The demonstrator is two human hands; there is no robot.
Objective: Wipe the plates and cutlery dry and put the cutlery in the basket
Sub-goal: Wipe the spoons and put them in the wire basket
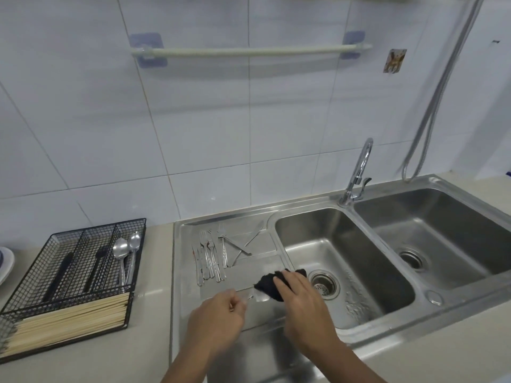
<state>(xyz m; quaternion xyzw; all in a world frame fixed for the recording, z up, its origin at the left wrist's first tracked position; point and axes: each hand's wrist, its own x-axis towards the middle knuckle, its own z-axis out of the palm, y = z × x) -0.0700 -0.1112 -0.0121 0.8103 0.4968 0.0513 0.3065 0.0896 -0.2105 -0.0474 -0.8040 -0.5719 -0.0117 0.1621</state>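
Nearest, two forearms are reaching in from the bottom edge over the steel draining board. The left hand is curling its fingers and pinching one end of a piece of cutlery, which is blurred (whether it is a fork, spoon or knife cannot be told). The right hand is gripping a dark cloth, its fingers curled over the top, and is holding the cloth against the other end of that piece, just above the board.

To the left on the pale worktop a black wire basket is standing. Its near compartment is holding a bundle of wooden chopsticks lying crosswise. The compartments behind are holding two dark-handled utensils and, in the rightmost one, two shiny spoons with bowls pointing far. At the far left edge part of a white plate is showing.

Farther back on the draining board, a row of forks is lying side by side with tines pointing far, and a few more metal pieces are lying crossed just to their right. Right of the board are two sink basins, each with a drain. A chrome tap is rising behind the divider between them. On the tiled wall beyond, a white rail is hanging, a small sticker is showing to its right, and a metal hose is dangling at the far right.
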